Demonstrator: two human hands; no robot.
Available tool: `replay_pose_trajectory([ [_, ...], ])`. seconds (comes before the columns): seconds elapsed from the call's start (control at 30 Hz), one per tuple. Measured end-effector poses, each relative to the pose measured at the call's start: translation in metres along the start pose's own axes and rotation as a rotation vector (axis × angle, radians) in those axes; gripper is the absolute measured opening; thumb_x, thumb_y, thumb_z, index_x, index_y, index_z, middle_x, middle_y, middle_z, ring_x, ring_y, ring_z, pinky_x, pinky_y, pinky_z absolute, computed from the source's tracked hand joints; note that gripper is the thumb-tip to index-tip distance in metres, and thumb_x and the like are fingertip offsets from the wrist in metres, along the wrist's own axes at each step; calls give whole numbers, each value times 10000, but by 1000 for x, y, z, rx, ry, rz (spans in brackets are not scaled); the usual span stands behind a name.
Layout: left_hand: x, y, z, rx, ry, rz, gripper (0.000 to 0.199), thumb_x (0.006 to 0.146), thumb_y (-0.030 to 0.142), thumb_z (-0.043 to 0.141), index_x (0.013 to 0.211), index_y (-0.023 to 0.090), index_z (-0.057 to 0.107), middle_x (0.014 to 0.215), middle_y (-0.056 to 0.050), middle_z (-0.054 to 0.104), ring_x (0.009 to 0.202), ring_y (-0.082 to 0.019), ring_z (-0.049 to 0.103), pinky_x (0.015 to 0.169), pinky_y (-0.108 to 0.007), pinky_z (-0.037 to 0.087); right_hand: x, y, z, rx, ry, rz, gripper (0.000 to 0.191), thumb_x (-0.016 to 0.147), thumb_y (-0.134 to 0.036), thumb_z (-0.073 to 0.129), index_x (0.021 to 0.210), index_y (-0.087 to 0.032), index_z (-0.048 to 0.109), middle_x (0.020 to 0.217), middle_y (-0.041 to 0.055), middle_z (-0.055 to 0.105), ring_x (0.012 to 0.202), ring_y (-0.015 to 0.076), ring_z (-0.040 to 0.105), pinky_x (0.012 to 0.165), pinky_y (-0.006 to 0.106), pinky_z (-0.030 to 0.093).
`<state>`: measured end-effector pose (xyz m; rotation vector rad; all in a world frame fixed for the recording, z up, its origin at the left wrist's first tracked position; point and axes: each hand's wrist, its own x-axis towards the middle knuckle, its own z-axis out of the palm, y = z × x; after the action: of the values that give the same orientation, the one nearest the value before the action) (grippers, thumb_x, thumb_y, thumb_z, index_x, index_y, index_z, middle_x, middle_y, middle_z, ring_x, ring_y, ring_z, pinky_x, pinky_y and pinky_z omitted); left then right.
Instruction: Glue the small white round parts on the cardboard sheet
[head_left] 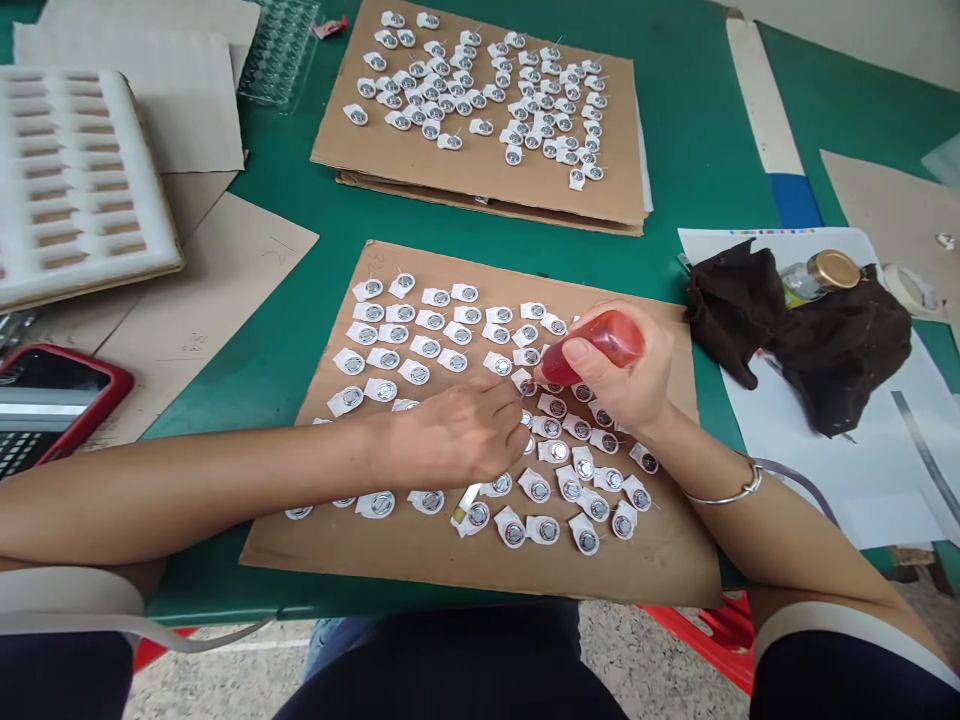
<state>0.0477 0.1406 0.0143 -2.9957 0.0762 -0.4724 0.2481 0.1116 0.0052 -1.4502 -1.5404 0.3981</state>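
My right hand [630, 375] is wrapped round a red squeeze bottle [596, 345], tilted with its narrow end pointing down and left. That end is at one of the small round silver discs on white tabs [523, 383]. Fingers of my left hand [469, 430] are pinched close beside the same piece. From under the left palm sticks the flat metal end of what look like tweezers [466, 503]; the rest is mostly hidden. Rows of such discs [553, 451], some with thin wires, lie on a brown cardboard sheet [337, 545] under both hands.
Behind lies another cardboard stack [480, 190] bearing many similar discs. At left are a white foam tray [75, 190], a red-edged phone [60, 400] and a clear plastic tray [281, 50]. A dark cloth [840, 350] and a gold-lidded jar [825, 272] rest on white paper at right.
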Motion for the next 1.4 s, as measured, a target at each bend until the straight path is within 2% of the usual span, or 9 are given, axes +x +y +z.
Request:
replay_pose_trajectory([
  [0.53, 0, -1, -2, -9, -22, 5, 273, 843, 6, 417, 694, 108, 620, 663, -84, 624, 628, -175, 571, 582, -320, 469, 1, 2, 1, 20, 32, -7, 260, 685, -441, 672, 733, -205, 577, 670, 5, 612, 629, 133, 570, 589, 297, 462],
  [0.9, 0, -1, -2, -18, -18, -1, 275, 843, -8, 422, 674, 106, 606, 643, -69, 604, 639, -168, 569, 591, -313, 471, 2, 3, 1, -29, 45, -26, 315, 705, -494, 637, 712, -193, 546, 653, 7, 606, 605, 130, 564, 560, 292, 468],
  [1.17, -1, -1, 0, -27, -3, 1, 277, 849, 0, 414, 677, 102, 605, 647, -75, 605, 647, -175, 568, 593, -320, 472, 2, 4, 0, -16, 72, -101, 282, 705, -453, 653, 729, -189, 556, 658, 5, 609, 603, 121, 571, 553, 272, 477],
  [1.4, -1, -1, -2, -12, -28, -2, 285, 854, -3, 402, 689, 107, 608, 655, -73, 603, 645, -171, 560, 592, -316, 462, 2, 1, 0, -3, 52, -89, 264, 699, -429, 659, 729, -179, 581, 665, 10, 616, 612, 122, 576, 567, 279, 481],
])
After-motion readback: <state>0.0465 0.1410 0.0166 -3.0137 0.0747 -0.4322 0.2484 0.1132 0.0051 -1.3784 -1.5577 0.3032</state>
